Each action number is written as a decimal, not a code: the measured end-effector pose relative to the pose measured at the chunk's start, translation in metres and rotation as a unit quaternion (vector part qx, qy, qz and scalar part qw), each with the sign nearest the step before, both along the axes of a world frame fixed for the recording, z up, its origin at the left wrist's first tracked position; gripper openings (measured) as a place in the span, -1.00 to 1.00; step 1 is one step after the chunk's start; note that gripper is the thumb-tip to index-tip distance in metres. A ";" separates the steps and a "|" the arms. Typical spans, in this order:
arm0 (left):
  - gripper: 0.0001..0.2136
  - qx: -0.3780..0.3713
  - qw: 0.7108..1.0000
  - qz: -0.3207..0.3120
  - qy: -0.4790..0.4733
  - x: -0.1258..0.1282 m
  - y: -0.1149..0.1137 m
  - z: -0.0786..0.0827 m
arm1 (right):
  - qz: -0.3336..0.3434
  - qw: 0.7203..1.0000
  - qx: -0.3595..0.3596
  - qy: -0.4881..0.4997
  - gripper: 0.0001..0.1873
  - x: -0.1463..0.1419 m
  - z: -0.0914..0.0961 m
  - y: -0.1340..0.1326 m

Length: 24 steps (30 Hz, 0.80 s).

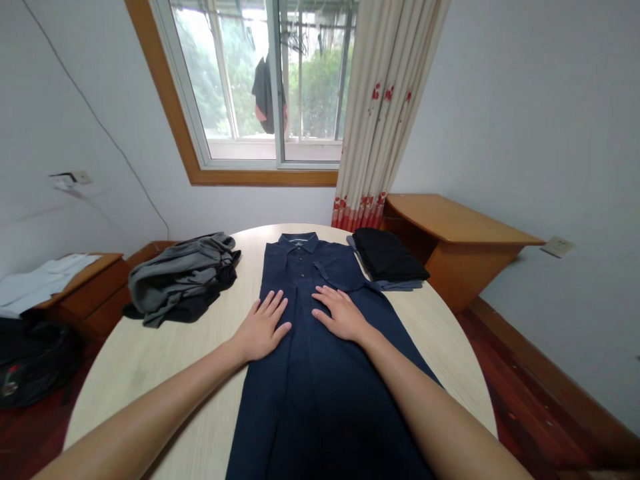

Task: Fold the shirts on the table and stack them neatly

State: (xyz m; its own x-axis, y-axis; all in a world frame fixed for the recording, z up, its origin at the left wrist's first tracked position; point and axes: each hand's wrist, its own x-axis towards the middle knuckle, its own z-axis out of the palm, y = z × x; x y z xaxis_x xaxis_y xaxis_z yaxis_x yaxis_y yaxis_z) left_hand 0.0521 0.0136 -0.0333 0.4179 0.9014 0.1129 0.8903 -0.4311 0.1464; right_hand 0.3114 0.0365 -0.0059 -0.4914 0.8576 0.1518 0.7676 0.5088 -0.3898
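My two hands lie on a navy collared shirt, palms down, fingers spread out and closed around nothing. The shirt is laid out along the round, pale table [135, 387], its collar [299, 241] toward the far edge and its lower part running toward me. My left hand [263, 327] presses near the left edge of the shirt [305, 380]; my right hand [343, 315] rests across from it, just below a short sleeve [343, 273] that lies over the shirt's upper right part. A strip of fabric shows between my hands, which are apart.

To the left of the collar sits a loose heap of grey and black clothes [183, 277]. To the right, near the shirt, a neatly folded black garment [389, 255] lies on top of greyish-blue fabric [403, 286]. Beyond the table hangs a cream curtain [387, 100] with red flowers, beside a window [310, 87].
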 end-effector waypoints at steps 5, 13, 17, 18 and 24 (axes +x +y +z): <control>-0.34 0.008 0.995 0.088 -0.042 0.002 -0.001 0.003 | -0.033 0.999 0.003 -0.028 -0.40 -0.007 0.003 -0.005; -0.42 -0.013 0.997 0.068 -0.037 -0.004 0.020 0.010 | -0.103 0.991 -0.002 -0.091 -0.26 -0.024 0.002 0.014; -0.46 -0.006 0.997 0.057 -0.056 -0.008 0.027 0.010 | -0.097 0.991 -0.021 -0.091 -0.25 -0.030 0.003 0.027; -0.47 0.004 0.995 0.063 -0.076 -0.009 0.030 0.010 | -0.098 0.991 -0.023 -0.091 -0.24 -0.031 0.003 0.029; -0.54 0.040 0.946 0.175 -0.268 -0.022 0.083 0.014 | -0.097 0.991 -0.015 -0.090 -0.23 -0.034 0.005 0.032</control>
